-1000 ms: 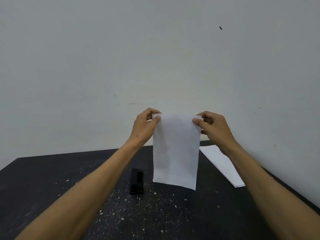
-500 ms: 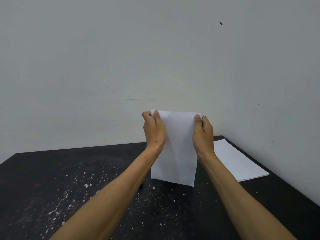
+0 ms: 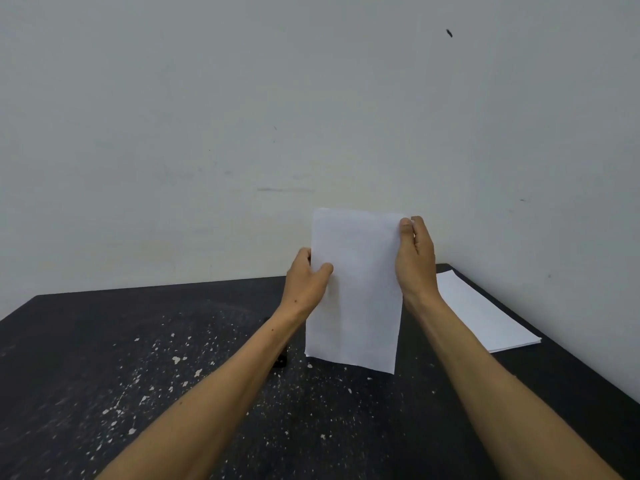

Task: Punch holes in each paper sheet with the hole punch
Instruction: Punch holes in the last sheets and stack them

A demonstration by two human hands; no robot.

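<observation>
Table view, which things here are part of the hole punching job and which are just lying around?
Part of the job:
- paper sheet, held upright by left hand and right hand
- paper stack at the table's right edge
- hole punch, mostly hidden behind the left forearm

Just lying about:
- white flecks scattered on the black table

Speckled black table [image 3: 104,341], grey wall [image 3: 242,98]
</observation>
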